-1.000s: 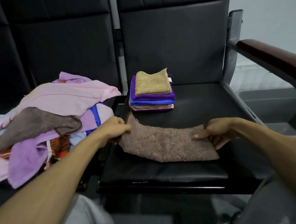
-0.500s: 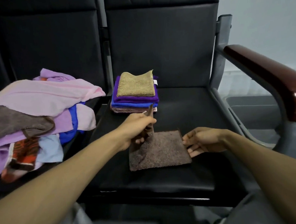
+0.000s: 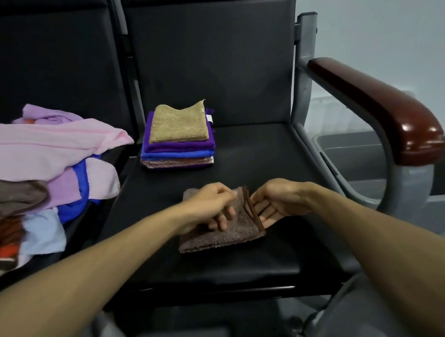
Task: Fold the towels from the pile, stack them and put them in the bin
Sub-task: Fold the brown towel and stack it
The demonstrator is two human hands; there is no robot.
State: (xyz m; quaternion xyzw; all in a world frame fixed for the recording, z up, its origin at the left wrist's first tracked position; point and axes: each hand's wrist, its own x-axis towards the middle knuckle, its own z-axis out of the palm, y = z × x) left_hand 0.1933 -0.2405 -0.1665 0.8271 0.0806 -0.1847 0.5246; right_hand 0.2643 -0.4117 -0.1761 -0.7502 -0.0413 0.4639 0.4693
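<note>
Black padded seat [image 3: 241,152] with upright backrest [image 3: 210,60]; glossy reddish-brown armrest [image 3: 383,108] on grey metal frame [image 3: 306,61]; pale wall [image 3: 388,18] behind.

Black seat [image 3: 254,153] is carrying a folded stack [image 3: 178,142] at back and a brown towel [image 3: 219,233] near front; neighbouring seat [image 3: 105,159] is bearing the loose pile [image 3: 43,162].
</note>
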